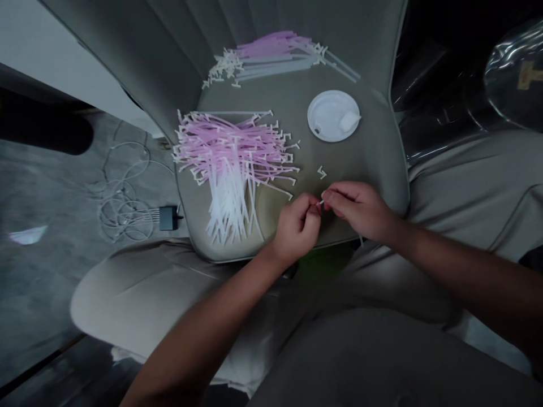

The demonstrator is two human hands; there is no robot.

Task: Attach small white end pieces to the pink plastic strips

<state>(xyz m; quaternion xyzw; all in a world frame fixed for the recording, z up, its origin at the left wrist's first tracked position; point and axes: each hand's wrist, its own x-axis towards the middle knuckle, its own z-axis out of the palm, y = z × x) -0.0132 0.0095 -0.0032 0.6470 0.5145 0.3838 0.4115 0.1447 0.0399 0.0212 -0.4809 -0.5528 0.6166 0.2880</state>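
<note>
My left hand [298, 225] is closed in a pinch near the front edge of the chair seat. Opposite it, my right hand [360, 208] pinches too, the fingertips of both almost meeting. A small white plastic piece [321, 202] shows between them, mostly hidden by fingers. Below my right hand a thin pale tube [361, 240] pokes out. Just beyond the fingers lie loose white angled connectors [322, 172]. To the left is a large heap of pink tubes [237, 141] with white connectors on their ends, and plain white tubes [229, 203] fan out in front.
A white round lid [326, 107] holding a white blob lies on the grey chair seat [377, 152]. Further back sits another pile of pink and clear tubes [275, 56]. On the floor at left are coiled cables [123, 209] and a black box [168, 217].
</note>
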